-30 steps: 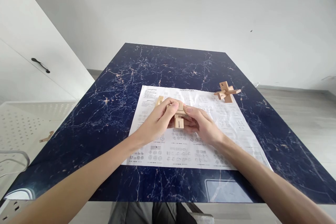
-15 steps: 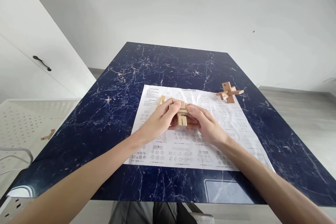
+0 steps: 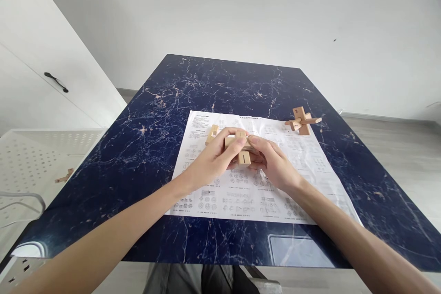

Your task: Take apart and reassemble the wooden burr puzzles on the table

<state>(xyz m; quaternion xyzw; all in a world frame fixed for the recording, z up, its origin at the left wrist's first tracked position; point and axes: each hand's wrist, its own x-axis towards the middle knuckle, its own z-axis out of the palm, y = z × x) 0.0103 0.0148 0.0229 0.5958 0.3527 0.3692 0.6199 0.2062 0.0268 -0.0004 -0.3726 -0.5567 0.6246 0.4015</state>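
Between my two hands is a partly joined wooden burr puzzle (image 3: 244, 159), made of pale square sticks, one end marked with a dark stroke. My left hand (image 3: 225, 149) is closed on its left side, the thumb pressing near the top. From the right, my right hand (image 3: 272, 158) grips it with thumb and fingers; some fingers lie hidden underneath. A loose notched wooden piece (image 3: 212, 135) rests just beyond my left hand on the printed instruction sheet (image 3: 206, 204).
Another wooden puzzle (image 3: 301, 121), with numbered sticks crossing, stands at the sheet's far right corner. The dark blue marbled table (image 3: 220, 87) lies below everything. A white perforated basket (image 3: 31, 156) holding a small wooden piece (image 3: 64, 176) is at the left.
The held puzzle has shifted slightly to the right and turned a little. My left thumb has slid right over its top, and more of the left stick shows.
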